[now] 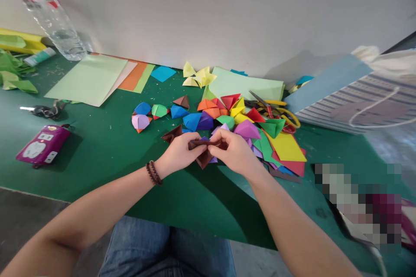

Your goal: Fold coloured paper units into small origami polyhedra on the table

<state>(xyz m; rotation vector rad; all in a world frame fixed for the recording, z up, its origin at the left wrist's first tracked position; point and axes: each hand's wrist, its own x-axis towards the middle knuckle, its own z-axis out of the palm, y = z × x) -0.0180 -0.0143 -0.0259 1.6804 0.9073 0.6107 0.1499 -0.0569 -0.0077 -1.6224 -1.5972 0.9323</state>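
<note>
Left of a striped paper bag, the left hand and right hand clamp brown origami.

Here you go, pinching a brown origami piece between your left hand and right hand, right over a bright heap of folded paper pyramids on the green cutting mat, scissors just beyond, beaded bracelet on your left wrist.

On the cutting mat before me, folded paper pieces lie heaped, with paper sheets behind and left of them, scissors to their right, and a plastic bottle beyond the mat's far left corner.
</note>
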